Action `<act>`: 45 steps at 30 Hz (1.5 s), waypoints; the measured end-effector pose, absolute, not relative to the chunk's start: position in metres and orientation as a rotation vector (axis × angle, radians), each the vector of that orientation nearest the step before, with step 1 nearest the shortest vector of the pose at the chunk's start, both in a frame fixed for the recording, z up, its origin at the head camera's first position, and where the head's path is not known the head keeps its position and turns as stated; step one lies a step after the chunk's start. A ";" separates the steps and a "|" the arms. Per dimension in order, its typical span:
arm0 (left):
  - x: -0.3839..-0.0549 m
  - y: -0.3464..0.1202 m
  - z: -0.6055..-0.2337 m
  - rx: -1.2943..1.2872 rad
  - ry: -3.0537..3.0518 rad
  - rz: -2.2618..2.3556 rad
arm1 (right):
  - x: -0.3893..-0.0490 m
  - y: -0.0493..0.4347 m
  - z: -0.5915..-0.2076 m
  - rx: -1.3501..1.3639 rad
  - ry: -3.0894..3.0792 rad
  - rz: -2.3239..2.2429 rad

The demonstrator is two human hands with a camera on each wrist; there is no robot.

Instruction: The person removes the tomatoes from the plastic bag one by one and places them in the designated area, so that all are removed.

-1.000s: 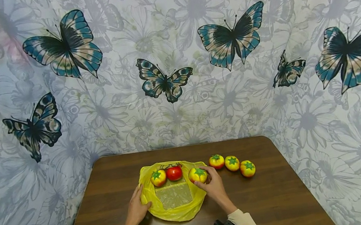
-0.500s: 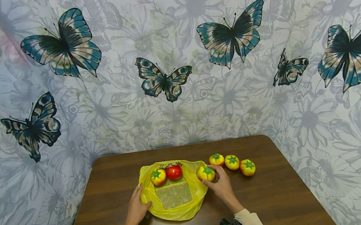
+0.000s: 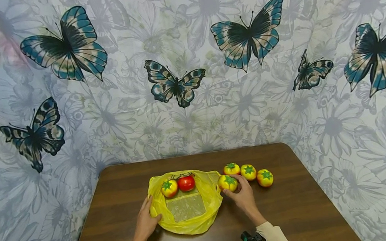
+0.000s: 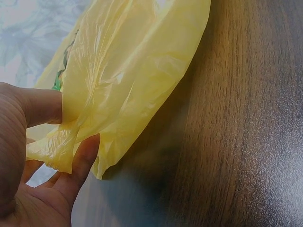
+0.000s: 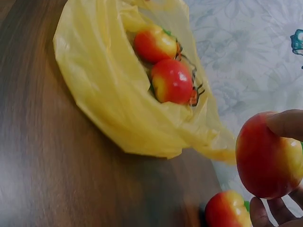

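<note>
A yellow plastic bag (image 3: 205, 216) lies with its mouth spread on the table. At its left edge my left hand (image 3: 145, 221) grips the bag, and in the left wrist view a bunched fold of the plastic (image 4: 61, 146) sits between thumb and fingers. My right hand (image 3: 244, 198) holds a yellow-and-red tomato (image 3: 227, 183) with a green star-shaped top, just off the bag's right rim. The right wrist view shows this held tomato's red side (image 5: 265, 161). Inside the bag, towards the back, are a yellow-red tomato (image 3: 170, 188) and a red tomato (image 3: 186, 183).
Right of the bag, a row of tomatoes stands on the brown table (image 3: 300, 212): one at the back (image 3: 231, 168), a middle tomato (image 3: 248, 172) and a right-hand tomato (image 3: 265, 178). A patterned butterfly wall (image 3: 194, 128) rises behind the table's far edge.
My right hand has moved right with the tomato, from over the bag's right side to beyond its rim, near the row. My left hand has stayed on the bag.
</note>
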State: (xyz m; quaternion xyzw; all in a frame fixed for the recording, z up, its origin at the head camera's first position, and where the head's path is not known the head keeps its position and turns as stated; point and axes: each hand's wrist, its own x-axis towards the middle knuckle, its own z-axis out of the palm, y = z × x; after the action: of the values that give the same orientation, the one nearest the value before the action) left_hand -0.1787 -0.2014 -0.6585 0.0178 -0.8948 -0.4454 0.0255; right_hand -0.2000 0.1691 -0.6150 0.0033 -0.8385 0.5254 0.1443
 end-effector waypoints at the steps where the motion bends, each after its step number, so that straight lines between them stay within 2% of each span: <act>1: -0.179 -0.201 -0.658 0.054 -2.768 -1.378 | -0.200 0.170 -0.616 0.003 -2.424 1.500; 20: -0.180 -0.204 -0.662 0.052 -2.771 -1.369 | -0.219 0.175 -0.656 -0.186 -2.439 1.456; 45: -0.178 -0.200 -0.659 0.078 -2.777 -1.369 | -0.229 0.167 -0.668 -0.286 -2.453 1.454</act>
State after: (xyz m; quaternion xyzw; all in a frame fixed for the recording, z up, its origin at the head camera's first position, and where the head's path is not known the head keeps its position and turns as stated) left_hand -0.1780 -0.2004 -0.6593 0.0252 -0.8964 -0.4420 0.0220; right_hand -0.2295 0.1672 -0.6676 -0.0988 -0.8478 0.5025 0.1375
